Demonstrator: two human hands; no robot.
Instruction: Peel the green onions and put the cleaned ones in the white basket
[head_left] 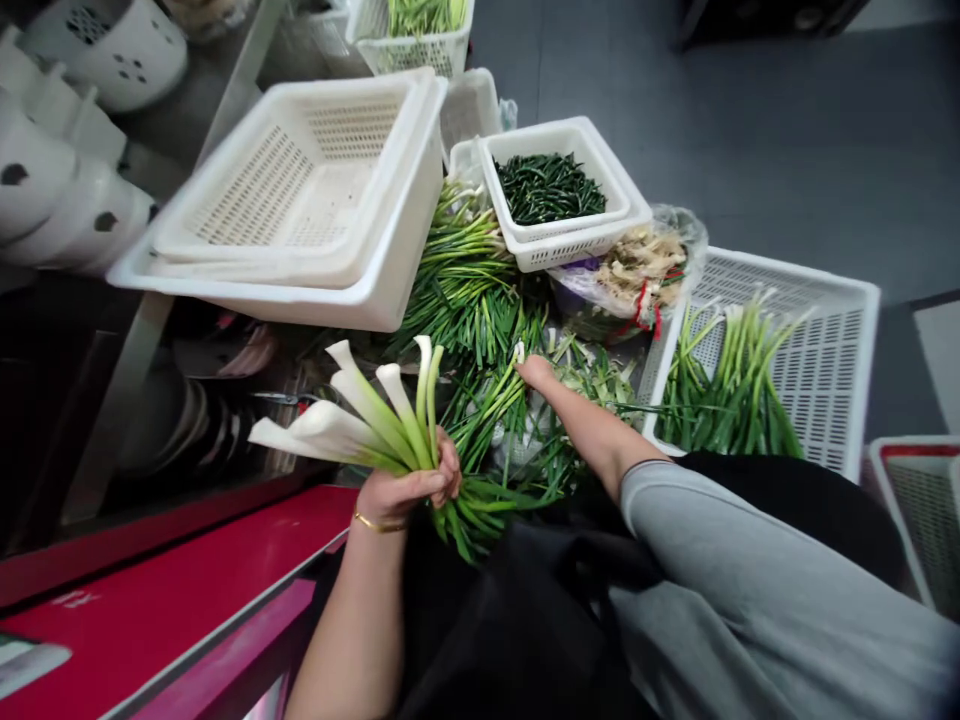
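Note:
My left hand (420, 482) is closed around a bunch of scallions (390, 415). Their thick white ends fan out up and to the left, and the green leaves hang down to the right of my fist. Farther forward, my right hand (535, 372) is at the heap of loose scallions (469, 290), its fingers closed around a few stalks (499, 390). A white stalk end pokes out above those fingers, which are partly hidden. Peeled scraps and leaves (592, 380) lie just right of that hand.
White baskets (300, 285) stand stacked at the left. Another basket (619, 215) holds green chillies (551, 188), beside a plastic bag (686, 235) of roots or trimmings. At the right, a white basket (836, 330) contains more scallions (739, 380). A red surface (195, 580) borders the lower left.

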